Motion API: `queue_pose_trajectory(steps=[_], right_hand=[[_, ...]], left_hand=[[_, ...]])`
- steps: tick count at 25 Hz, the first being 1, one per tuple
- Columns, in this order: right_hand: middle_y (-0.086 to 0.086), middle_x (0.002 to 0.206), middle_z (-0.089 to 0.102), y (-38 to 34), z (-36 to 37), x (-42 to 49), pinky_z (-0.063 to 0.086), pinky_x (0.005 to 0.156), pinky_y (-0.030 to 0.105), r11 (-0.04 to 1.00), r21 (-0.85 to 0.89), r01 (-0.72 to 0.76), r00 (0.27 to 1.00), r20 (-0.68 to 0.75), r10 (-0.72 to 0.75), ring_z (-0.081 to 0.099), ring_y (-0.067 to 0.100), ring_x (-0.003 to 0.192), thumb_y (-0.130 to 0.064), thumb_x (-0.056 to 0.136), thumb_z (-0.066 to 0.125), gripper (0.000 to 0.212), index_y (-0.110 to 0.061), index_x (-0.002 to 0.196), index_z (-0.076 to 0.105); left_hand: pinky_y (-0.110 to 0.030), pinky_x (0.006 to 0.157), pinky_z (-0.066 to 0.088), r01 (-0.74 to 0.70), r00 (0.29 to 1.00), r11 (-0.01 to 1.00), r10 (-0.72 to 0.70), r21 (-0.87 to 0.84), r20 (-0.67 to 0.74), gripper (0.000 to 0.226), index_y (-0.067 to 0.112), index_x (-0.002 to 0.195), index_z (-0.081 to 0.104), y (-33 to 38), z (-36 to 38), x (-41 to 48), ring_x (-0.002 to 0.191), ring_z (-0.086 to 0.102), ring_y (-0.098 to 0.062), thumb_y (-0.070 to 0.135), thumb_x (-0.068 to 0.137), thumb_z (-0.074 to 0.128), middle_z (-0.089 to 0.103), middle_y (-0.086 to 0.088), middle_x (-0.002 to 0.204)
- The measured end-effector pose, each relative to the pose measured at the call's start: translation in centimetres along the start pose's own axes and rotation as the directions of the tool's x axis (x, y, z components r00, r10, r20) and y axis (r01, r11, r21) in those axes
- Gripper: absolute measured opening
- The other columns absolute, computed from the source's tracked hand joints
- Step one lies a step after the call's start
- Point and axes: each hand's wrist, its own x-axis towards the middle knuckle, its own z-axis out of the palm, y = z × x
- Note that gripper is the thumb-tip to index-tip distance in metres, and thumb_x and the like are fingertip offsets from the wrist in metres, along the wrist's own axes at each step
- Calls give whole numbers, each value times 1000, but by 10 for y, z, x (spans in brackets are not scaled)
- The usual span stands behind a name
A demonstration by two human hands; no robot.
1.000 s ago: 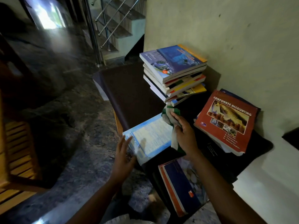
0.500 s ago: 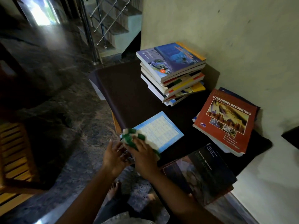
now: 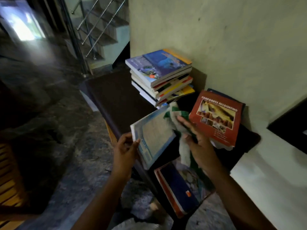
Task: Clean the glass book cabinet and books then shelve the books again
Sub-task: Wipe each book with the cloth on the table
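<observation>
My left hand [image 3: 125, 151] grips the near left edge of a light blue book [image 3: 153, 135] and holds it tilted up above the dark table [image 3: 114, 100]. My right hand [image 3: 197, 141] holds a green and white cloth [image 3: 177, 120] against the book's right side; part of the cloth hangs down below the hand. A stack of several books [image 3: 162, 77] stands by the wall. A red book titled Corporate Accounting [image 3: 217, 117] lies on other books to the right. A blue and orange book [image 3: 179, 188] lies at the table's near end.
A pale wall [image 3: 216, 30] runs behind the table. A staircase with a metal railing [image 3: 89, 27] rises at the back left. A wooden slatted piece of furniture [image 3: 10, 180] stands at the left on the stone floor. A white ledge [image 3: 269, 171] sits at the right.
The light blue book lay flat on the table; my left hand now has it lifted and tilted. My right hand moved the cloth from the book's near corner to its far right side.
</observation>
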Motion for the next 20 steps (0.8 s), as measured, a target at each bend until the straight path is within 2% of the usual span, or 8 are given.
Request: queue_pose_trajectory(steps=[2, 4, 7, 9, 11, 15, 18, 20], right_hand=[[-32, 137, 41, -19, -29, -11, 31, 109, 21, 998, -16, 68, 993, -98, -69, 35, -2, 132, -13, 89, 44, 51, -48, 126, 49], [-37, 135, 39, -32, -50, -28, 30, 110, 22, 994, -37, 100, 985, -137, -104, 33, -1, 133, -16, 90, 44, 49, -49, 125, 47], [-34, 137, 39, -29, -56, -60, 26, 108, 14, 986, -126, 107, 985, -123, -122, 31, -2, 135, -13, 92, 42, 49, -41, 132, 46], [-32, 138, 39, -15, -51, -79, 24, 108, 12, 985, -163, 65, 986, -139, -88, 30, -4, 134, -11, 92, 41, 48, -38, 131, 49], [-19, 142, 40, 0, -47, -91, 23, 109, 13, 985, -174, 14, 987, -153, -41, 30, -3, 135, -9, 92, 41, 44, -32, 130, 45], [-9, 142, 38, 14, -46, -99, 21, 107, 8, 974, -225, -27, 986, -166, -11, 28, -8, 133, -1, 92, 40, 44, -17, 133, 45], [-12, 142, 33, 20, -46, -98, 19, 106, 4, 965, -258, -36, 988, -153, -4, 23, -16, 131, 9, 91, 40, 48, -10, 135, 44], [-14, 142, 32, 27, -46, -96, 18, 106, 4, 963, -260, -70, 990, -135, 36, 23, -18, 130, 11, 91, 41, 50, -11, 135, 43]], left_hand=[[-25, 74, 51, -376, 927, 897, 357, 234, 119, 13, 31, 95, 61, 14, 8, -17, 84, 61, -12, 21, 86, 63, 61, -3, 92], [-9, 72, 44, -636, 771, 673, 549, 376, 322, 22, 34, 106, 63, 13, 17, -36, 82, 55, -2, 31, 85, 55, 54, 8, 93], [-32, 93, 47, -804, 579, 504, 539, 317, 611, 41, 39, 131, 49, -30, 20, -51, 108, 56, -11, 25, 92, 49, 51, 9, 117], [-49, 112, 25, -916, 383, 318, 518, 243, 765, 39, 32, 135, 46, -63, 12, -53, 128, 46, -19, 20, 99, 39, 49, 7, 129], [-55, 114, 9, -971, 216, 197, 456, 139, 864, 37, 20, 135, 46, -75, 8, -51, 135, 36, -22, 20, 103, 28, 51, 0, 129], [-60, 111, 10, -988, 77, 157, 439, 9, 895, 37, 14, 136, 41, -66, 16, -52, 136, 34, -23, 18, 104, 22, 45, -4, 134], [-59, 114, 8, -987, -126, 40, 419, -158, 899, 36, 12, 134, 44, -77, 14, -51, 135, 35, -26, 15, 104, 24, 51, -6, 134], [-55, 116, 7, -975, -197, 28, 350, -220, 916, 35, 10, 132, 50, -92, 23, -41, 135, 35, -30, 15, 104, 29, 57, -11, 129]])
